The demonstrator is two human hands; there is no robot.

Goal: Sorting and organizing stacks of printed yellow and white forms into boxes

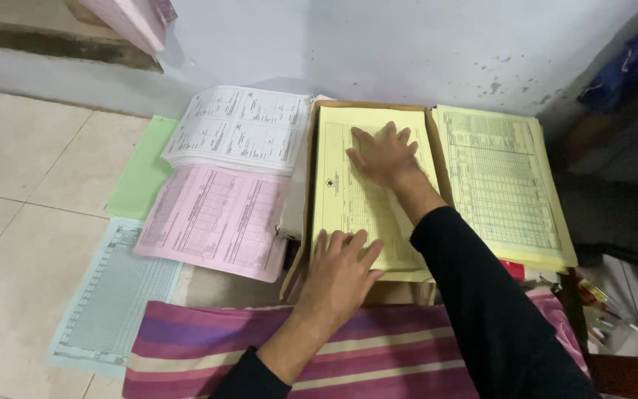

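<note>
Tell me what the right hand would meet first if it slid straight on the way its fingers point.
The right hand lies flat on the yellow sheet, fingers toward the wall. It would likely cross the sheet's far edge, then the brown folder rim, then the wall; depth is unclear.

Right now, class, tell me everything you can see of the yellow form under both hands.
The yellow form is a pale yellow paper sheet printed with a ruled table and a small dark emblem. It lies flat on top of a stack in a brown cardboard box by the wall. The right hand presses flat near its far end; the left hand rests on its near edge, fingers spread.
</note>
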